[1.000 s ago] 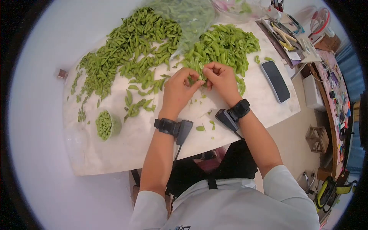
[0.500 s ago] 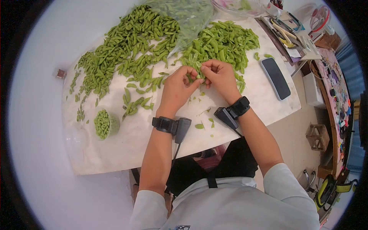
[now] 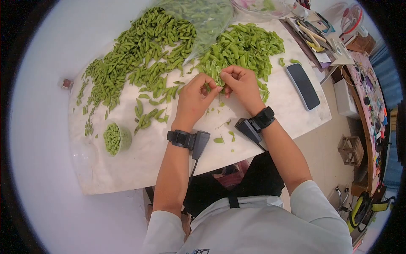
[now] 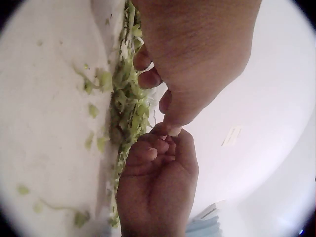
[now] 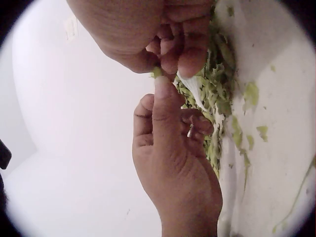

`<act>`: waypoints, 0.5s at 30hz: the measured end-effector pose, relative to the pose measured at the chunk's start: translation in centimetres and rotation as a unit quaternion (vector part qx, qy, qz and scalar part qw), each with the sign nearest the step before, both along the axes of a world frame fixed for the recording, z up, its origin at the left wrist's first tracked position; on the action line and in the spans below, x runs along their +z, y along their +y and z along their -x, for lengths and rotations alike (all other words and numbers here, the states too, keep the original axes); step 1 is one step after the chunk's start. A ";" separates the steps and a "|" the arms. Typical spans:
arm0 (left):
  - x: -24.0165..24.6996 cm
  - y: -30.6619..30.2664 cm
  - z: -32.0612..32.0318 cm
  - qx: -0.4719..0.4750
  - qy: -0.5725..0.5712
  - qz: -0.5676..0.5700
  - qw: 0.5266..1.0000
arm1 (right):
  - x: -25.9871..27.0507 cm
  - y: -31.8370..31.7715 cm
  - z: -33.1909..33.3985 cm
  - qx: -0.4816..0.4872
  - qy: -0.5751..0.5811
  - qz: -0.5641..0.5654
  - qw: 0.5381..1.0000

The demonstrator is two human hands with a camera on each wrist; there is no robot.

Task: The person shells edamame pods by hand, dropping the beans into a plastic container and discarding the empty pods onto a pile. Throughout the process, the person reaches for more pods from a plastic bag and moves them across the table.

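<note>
Green pod [image 5: 157, 72], mostly hidden, sits between the left hand [image 3: 195, 99] and right hand [image 3: 243, 88], both sets of fingers pinching it, presumably to steady it from two sides; the pod heap [image 3: 251, 44] lies just beyond on the worktop [image 3: 292, 116].

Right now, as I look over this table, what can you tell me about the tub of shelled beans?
The tub is small, round, pale and translucent, and looks like plastic. It is open on top and filled close to its rim with shelled green beans. It seems to stand upright on the light table, towards its left side, with loose pods nearby. Only the table and beans visibly touch it.
</note>
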State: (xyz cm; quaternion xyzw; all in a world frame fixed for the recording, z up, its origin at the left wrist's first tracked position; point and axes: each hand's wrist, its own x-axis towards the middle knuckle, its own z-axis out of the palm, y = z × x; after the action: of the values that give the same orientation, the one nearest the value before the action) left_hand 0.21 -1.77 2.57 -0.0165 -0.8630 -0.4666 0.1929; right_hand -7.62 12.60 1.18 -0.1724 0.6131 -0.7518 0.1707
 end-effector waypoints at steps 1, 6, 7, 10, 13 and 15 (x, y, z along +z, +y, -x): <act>0.1 0.0 0.0 0.003 -0.001 -0.003 1.000 | 0.0 0.0 0.0 0.001 0.004 -0.002 1.000; 0.1 0.2 0.0 0.004 -0.005 -0.022 1.000 | 0.1 0.0 0.0 0.002 0.005 -0.005 1.000; 0.1 0.2 0.0 0.003 -0.002 -0.018 1.000 | 0.0 0.0 0.0 0.004 0.006 -0.004 1.000; 0.0 0.0 0.1 0.000 -0.001 -0.022 1.000 | -0.1 0.0 0.2 -0.001 0.018 -0.012 1.000; 0.3 0.0 0.0 0.008 0.011 -0.043 0.999 | -0.2 -0.1 0.1 -0.031 0.012 -0.023 0.999; 0.4 -0.2 -0.3 0.021 0.026 -0.069 0.997 | -0.2 -0.1 0.1 -0.037 0.014 -0.012 0.999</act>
State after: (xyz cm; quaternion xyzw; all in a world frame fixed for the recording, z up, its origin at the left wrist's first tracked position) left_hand 0.49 -2.00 2.98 0.0022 -0.8236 -0.5203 0.2259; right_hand -7.70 12.47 0.99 -0.1577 0.6304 -0.7479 0.1359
